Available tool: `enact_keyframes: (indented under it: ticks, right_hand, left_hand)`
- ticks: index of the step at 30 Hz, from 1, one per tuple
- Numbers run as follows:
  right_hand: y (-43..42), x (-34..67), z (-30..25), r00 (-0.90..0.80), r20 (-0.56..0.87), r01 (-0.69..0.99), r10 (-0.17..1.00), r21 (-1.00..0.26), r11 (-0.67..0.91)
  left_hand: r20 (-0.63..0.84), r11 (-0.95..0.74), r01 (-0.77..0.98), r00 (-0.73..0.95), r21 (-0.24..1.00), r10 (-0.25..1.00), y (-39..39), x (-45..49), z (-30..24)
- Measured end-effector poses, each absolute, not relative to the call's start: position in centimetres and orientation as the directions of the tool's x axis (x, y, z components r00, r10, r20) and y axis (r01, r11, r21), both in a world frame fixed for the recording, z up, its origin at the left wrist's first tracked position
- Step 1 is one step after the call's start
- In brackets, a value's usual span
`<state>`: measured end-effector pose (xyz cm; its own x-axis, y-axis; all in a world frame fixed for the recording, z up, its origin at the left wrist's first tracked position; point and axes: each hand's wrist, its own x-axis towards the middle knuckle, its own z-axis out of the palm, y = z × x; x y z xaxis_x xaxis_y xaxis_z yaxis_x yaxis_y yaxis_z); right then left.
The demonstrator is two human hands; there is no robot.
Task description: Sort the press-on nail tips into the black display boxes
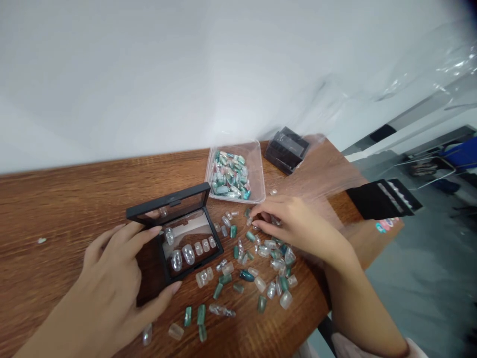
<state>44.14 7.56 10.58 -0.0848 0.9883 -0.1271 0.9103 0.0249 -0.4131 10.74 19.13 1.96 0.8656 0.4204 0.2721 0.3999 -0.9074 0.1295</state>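
A small black box [208, 244] with its clear lid raised stands on the wooden table; several pale press-on nails lie in a row inside it. My left hand [112, 278] rests on the box's left side, thumb at the front corner and fingers spread along the lid's edge, holding it steady. My right hand [294, 223] reaches over a scatter of loose green and clear nails [246, 276], its fingertips pinched together at one small piece near the top of the pile.
A clear plastic tub [257, 171] of mixed nails sits behind the box. A stack of black boxes [286, 149] lies further back right. A black card with nails [380, 199] overhangs the table's right edge [372, 248].
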Motion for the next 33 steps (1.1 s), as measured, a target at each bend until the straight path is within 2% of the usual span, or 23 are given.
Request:
enact_keyframes:
  ticks: [8,13,17,22,33]
  right_hand:
    - [7.77,43.51,10.42,-0.058,-0.134,0.919,0.989,-0.394,0.001]
    - [7.64,43.44,10.50,-0.144,-0.127,0.878,0.981,-0.473,0.068]
    - [7.69,43.74,10.28,-0.149,-0.112,0.872,0.982,-0.483,0.078]
    - [7.85,43.92,9.89,-0.200,-0.122,0.853,0.972,-0.509,0.112]
    - [7.90,43.54,9.99,-0.135,-0.177,0.881,0.975,-0.472,0.036]
  left_hand:
    - [0.340,-0.930,0.365,0.869,0.049,0.359,19.25,11.10,2.08]
    - [0.332,-0.927,0.370,0.868,0.062,0.369,19.21,11.28,2.15]
    - [0.348,-0.934,0.353,0.871,0.049,0.348,19.15,11.10,1.99]
    - [0.325,-0.922,0.379,0.865,0.074,0.381,19.12,11.12,2.05]
    - [0.324,-0.920,0.385,0.863,0.079,0.389,19.05,11.29,1.90]
